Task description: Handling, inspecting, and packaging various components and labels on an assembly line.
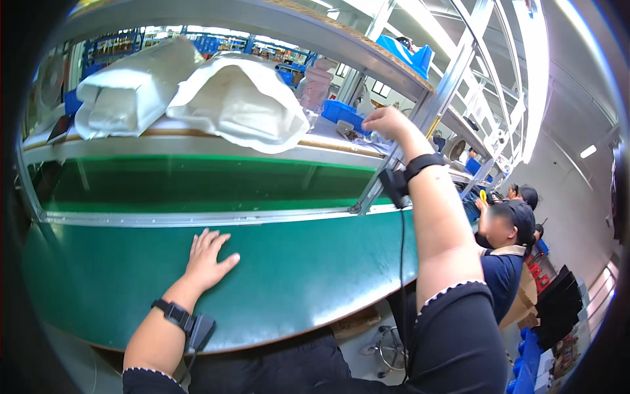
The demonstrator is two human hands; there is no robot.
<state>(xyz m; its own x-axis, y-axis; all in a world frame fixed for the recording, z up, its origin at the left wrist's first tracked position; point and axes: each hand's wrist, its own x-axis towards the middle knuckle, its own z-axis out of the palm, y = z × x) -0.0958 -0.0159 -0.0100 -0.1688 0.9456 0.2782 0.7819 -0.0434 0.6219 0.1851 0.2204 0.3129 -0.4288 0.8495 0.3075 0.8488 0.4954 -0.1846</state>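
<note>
My left hand point(209, 261) rests palm down on the green tabletop point(295, 269), fingers spread, holding nothing. My right arm is stretched up to the shelf, and my right hand point(392, 123) hangs over its right end. Its fingers are bent and drawn together; whatever may be between them is too small to make out. Just left of those fingers stands a blue bin point(342, 114). Small dark parts point(350, 134) lie on the shelf below the fingertips. A black strap with a small device circles each of my wrists.
Two open white sacks point(239, 108) lie on the shelf point(197, 139), with a pinkish clear container point(315, 85) beside them. A metal frame post point(375, 187) rises near my right forearm. A cable hangs from the right wrist device. Another person point(508, 236) sits at the right.
</note>
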